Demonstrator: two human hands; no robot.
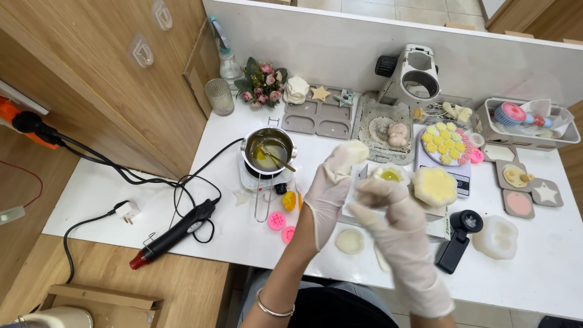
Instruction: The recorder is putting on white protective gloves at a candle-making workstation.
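The right hand (395, 218) (in a white glove) pinches a yellow flower mold (435, 186). The left hand (331, 185) is spread open just beside it, touching a small cup (388, 175).

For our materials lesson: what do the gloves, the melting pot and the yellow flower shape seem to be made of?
Gloves: thin latex or similar, semi-sheer, wrinkled and off-white.
Pot: metal, going by its shiny grey rim, with yellowish liquid inside.
Flower shape, at the right hand: probably wax or soap, matte pale yellow and opaque.
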